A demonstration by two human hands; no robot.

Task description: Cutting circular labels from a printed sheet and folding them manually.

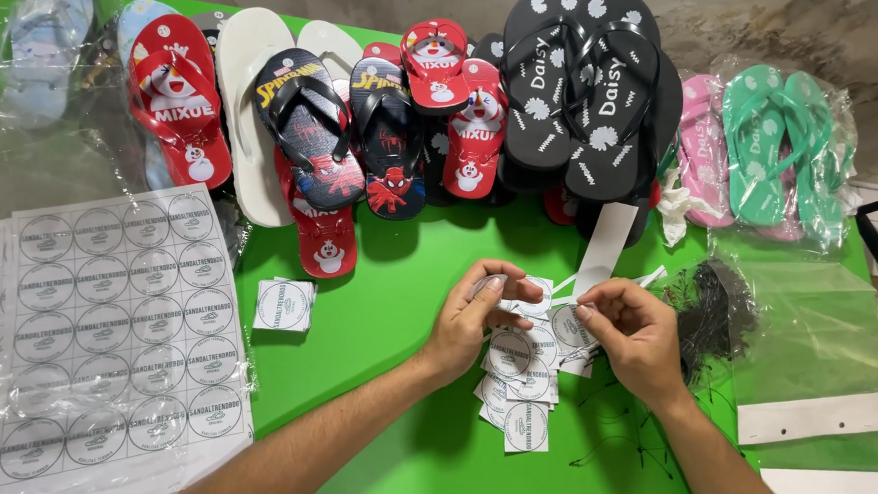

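Both hands are working over a loose pile of square paper tags (519, 388), each printed with a round emblem, lying on the green counter (383, 320) toward its near edge, right of centre. The left hand (468, 321) is pinching one small tag at its top between thumb and forefinger, fingers narrow and closed on it. The right hand (632, 335) is holding another tag (567, 326) just beside it, thumb and fingertips closed on its edge. Judging from this, the grip should stay light and at the edge, so the paper is not creasing and one tag is lifting without dragging the rest. A tangle of thin black ties (708, 308) is lying just right of the right hand. Near the left edge a stack of uncut tag sheets (113, 324) is sitting on clear plastic, with a smaller tag stack (284, 305) between it and the hands. Along the far edge, rows of flip-flops (392, 119) are lying: red, black, pink, green.
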